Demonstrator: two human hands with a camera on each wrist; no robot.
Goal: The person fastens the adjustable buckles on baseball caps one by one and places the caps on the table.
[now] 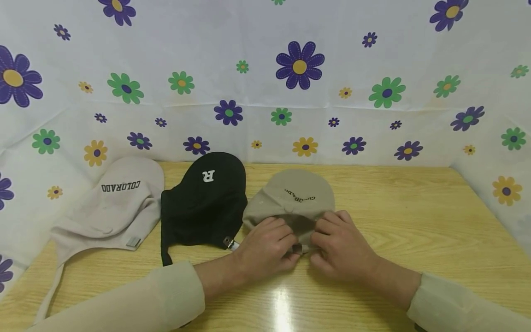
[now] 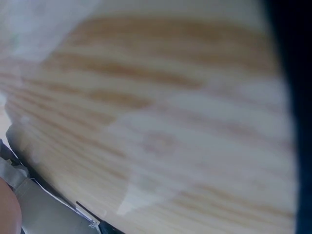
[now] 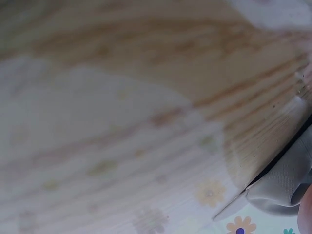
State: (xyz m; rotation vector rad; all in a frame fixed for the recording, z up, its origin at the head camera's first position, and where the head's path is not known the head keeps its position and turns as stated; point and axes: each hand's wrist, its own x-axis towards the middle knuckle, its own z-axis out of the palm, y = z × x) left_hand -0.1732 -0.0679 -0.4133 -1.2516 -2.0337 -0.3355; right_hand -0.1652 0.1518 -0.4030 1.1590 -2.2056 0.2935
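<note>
A khaki baseball cap (image 1: pixel 307 184) with dark lettering lies on the table, its opening toward me. At its near edge, the left hand (image 1: pixel 267 244) pinches the back strap with curled fingers, beside a small metal buckle (image 1: pixel 297 249). From the other side the right hand (image 1: pixel 342 242) grips the cap's strap end and rim. Fingers cover most of the strap, so its exact fastening is hidden. Bits of grey-looking cap fabric (image 2: pixel 48 209) show low in the left wrist view. The right wrist view catches cap fabric (image 3: pixel 280 183) near a fingertip (image 3: pixel 306 212).
To the left lies a black cap (image 1: pixel 203 212) with a white R, its buckle near the left wrist. Further left is a pale COLORADO cap (image 1: pixel 120 212), strap trailing forward. Behind the wooden table (image 1: pixel 415 216) hangs a flowered cloth (image 1: pixel 257 37).
</note>
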